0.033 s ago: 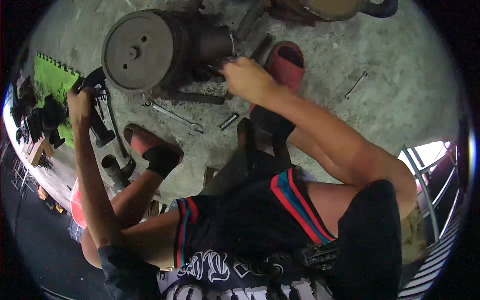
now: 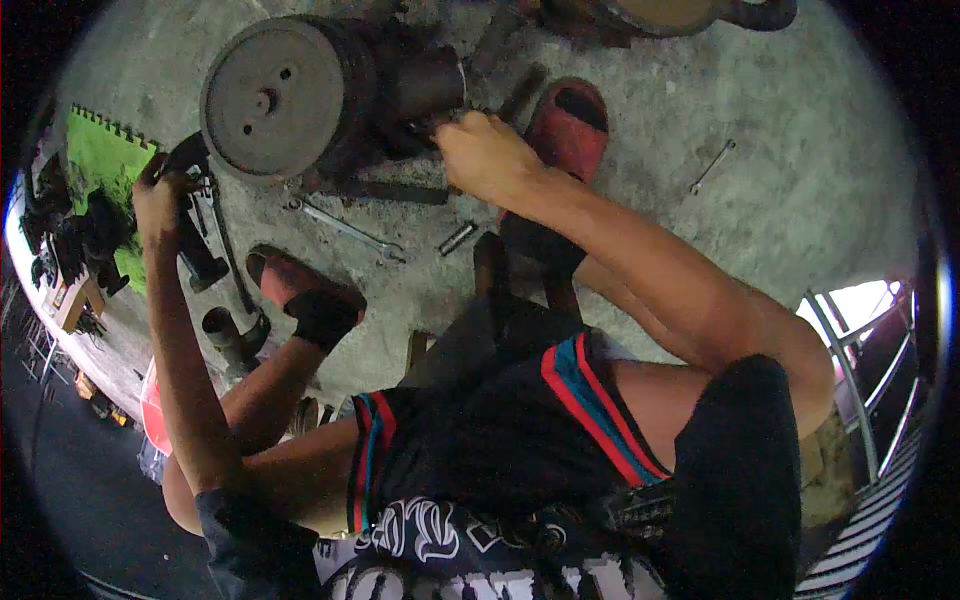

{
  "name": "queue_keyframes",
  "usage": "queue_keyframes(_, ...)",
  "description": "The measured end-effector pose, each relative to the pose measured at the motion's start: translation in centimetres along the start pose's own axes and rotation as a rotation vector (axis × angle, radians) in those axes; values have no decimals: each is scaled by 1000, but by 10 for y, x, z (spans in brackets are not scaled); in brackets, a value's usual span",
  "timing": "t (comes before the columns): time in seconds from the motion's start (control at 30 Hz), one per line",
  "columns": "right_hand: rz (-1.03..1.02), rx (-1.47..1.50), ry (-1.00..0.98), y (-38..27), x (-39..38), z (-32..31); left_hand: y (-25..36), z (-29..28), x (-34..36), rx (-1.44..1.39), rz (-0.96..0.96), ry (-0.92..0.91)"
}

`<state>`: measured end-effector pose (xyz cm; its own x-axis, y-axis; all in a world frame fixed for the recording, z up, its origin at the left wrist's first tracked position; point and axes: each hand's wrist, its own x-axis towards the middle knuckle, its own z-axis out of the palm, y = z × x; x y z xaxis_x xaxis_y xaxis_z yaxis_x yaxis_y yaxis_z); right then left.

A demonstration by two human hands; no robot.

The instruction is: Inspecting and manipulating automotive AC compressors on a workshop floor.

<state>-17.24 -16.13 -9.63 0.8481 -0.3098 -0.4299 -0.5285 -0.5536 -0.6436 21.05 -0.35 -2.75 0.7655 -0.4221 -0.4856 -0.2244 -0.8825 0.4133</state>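
A dark, greasy machine part with a round flat disc (image 2: 270, 100) and a stub cylinder (image 2: 430, 82) lies on the concrete floor ahead of me. My right hand (image 2: 490, 155) is closed at the near side of the cylinder, its fingertips against the dark metal; what they grip is hidden. Left of the disc, my left hand (image 2: 162, 205) curls around a black curved part (image 2: 188, 153). A combination wrench (image 2: 345, 228) and a short silver socket (image 2: 457, 238) lie on the floor below the machine part.
A dark flat bar (image 2: 390, 192) lies beside the machine part. A smaller wrench (image 2: 712, 167) is to the right. At the left are a green foam mat (image 2: 105, 150), black parts (image 2: 100, 235) and a pipe elbow (image 2: 235, 338). Another round part (image 2: 670, 12) is at the top.
My right hand has shifted very slightly left at the machine part. My left hand stays by the black curved part.
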Motion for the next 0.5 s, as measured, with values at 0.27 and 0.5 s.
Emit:
queue_keyframes(0.27,-178,-135,144,22,-18,-15,9,-4,-6,7,27,-59)
queue_keyframes(0.5,-40,-163,-31,-10,-16,-9,10,-1,-17,4,61,11)
